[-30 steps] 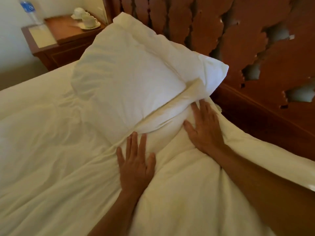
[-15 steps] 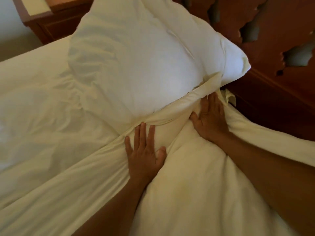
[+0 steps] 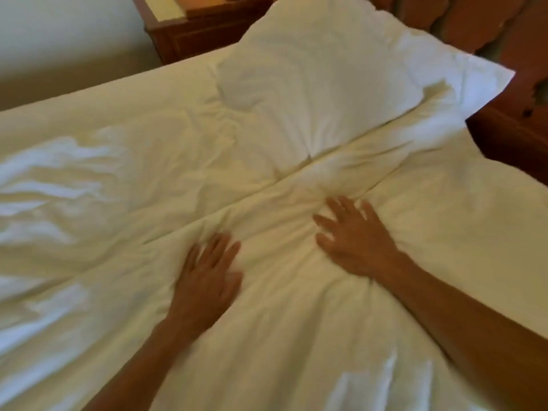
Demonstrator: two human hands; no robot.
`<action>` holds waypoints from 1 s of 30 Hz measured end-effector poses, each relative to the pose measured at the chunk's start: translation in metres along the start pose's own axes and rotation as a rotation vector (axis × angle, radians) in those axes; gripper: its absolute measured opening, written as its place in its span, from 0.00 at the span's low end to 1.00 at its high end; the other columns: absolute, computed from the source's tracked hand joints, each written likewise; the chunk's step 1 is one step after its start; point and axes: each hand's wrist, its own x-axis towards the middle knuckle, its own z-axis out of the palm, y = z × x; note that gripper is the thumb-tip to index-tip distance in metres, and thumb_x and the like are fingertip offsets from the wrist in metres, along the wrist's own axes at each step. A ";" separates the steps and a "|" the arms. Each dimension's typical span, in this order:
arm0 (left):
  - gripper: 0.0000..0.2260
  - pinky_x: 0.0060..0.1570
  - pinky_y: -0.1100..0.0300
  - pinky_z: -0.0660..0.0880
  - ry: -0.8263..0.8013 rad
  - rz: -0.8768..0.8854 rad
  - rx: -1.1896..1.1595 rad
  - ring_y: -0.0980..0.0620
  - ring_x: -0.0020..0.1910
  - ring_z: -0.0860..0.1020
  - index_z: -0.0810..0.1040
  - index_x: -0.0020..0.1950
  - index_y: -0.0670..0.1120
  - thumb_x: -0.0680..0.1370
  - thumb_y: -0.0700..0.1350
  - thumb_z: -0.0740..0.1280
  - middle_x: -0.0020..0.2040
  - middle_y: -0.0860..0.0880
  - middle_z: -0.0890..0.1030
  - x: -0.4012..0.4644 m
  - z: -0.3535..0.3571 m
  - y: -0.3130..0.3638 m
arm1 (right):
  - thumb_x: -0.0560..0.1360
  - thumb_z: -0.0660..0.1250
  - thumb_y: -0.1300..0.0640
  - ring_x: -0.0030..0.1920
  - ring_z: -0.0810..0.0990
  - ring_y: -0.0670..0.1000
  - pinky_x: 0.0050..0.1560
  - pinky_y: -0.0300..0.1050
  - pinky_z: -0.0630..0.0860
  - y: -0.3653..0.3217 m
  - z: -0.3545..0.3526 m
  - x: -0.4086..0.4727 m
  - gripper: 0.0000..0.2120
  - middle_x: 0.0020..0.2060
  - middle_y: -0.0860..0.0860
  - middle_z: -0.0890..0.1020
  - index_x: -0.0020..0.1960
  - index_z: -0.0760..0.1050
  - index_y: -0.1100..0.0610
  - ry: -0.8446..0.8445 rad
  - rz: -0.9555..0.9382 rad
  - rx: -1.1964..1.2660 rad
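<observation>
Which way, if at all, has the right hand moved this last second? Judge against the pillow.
Yes. The right hand slid back toward the person: its fingertips were at the lower edge of the pillow and now lie on the duvet short of it.

The cream-white duvet (image 3: 296, 307) lies spread flat, creased, with wrinkles bunching toward its upper edge, a folded band running slantwise from lower left to upper right. The plump white pillow (image 3: 320, 93) lies just beyond, touching that band.
</observation>
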 end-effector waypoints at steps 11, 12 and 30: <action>0.33 0.73 0.38 0.49 0.107 -0.577 0.287 0.47 0.78 0.58 0.59 0.78 0.42 0.77 0.59 0.54 0.79 0.44 0.59 -0.138 -0.007 -0.132 | 0.77 0.51 0.43 0.78 0.54 0.58 0.74 0.61 0.47 -0.228 0.024 0.033 0.33 0.78 0.59 0.56 0.77 0.60 0.58 0.168 -0.083 0.158; 0.34 0.73 0.38 0.48 0.114 -0.580 0.274 0.48 0.78 0.57 0.59 0.78 0.43 0.77 0.59 0.55 0.79 0.44 0.58 -0.139 -0.004 -0.135 | 0.77 0.52 0.43 0.78 0.57 0.58 0.74 0.62 0.50 -0.262 0.036 0.027 0.32 0.78 0.59 0.59 0.77 0.62 0.57 0.179 -0.218 0.143; 0.34 0.73 0.39 0.48 0.228 -0.520 0.135 0.49 0.77 0.60 0.63 0.77 0.44 0.73 0.56 0.60 0.77 0.45 0.63 -0.138 0.011 -0.153 | 0.79 0.49 0.44 0.79 0.49 0.57 0.76 0.58 0.47 -0.240 0.080 0.081 0.33 0.79 0.56 0.52 0.80 0.46 0.54 0.244 0.080 0.043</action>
